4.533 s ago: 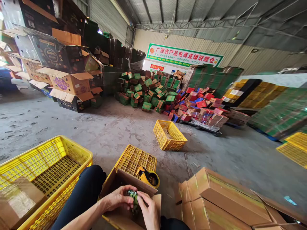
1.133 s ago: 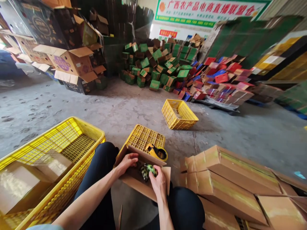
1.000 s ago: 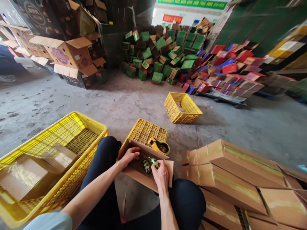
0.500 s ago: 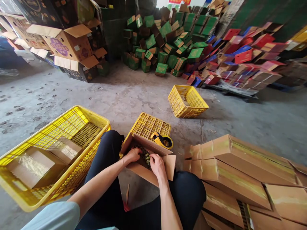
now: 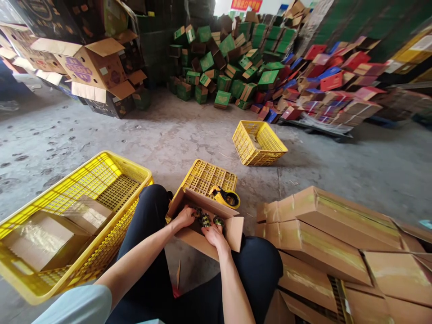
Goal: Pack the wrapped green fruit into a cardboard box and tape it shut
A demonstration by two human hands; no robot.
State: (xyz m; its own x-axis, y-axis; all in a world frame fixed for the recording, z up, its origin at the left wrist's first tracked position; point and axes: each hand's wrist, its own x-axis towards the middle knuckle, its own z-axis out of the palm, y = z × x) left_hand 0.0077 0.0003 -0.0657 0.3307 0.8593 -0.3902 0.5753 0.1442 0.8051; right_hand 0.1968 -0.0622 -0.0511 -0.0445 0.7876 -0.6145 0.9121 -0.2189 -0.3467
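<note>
Has left hand [image 5: 185, 218] and right hand [image 5: 214, 235] inside cardboard box [image 5: 197, 241], at green-and-black pieces [image 5: 205, 220]; cannot tell whether clamped or apart.

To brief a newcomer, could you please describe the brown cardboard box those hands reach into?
Right of the large yellow plastic crate, find dark-trousered knees. Between them sits the open brown cardboard box. Unlike the taped brown cardboard boxes stacked farther right, it reveals small green objects.

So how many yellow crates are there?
3 clearly: a large crate beside the left knee, a second crate under the tape dispenser, a third crate farther out on the floor. Slats showing between the cardboard boxes on the right may belong to another, mostly hidden.
</note>
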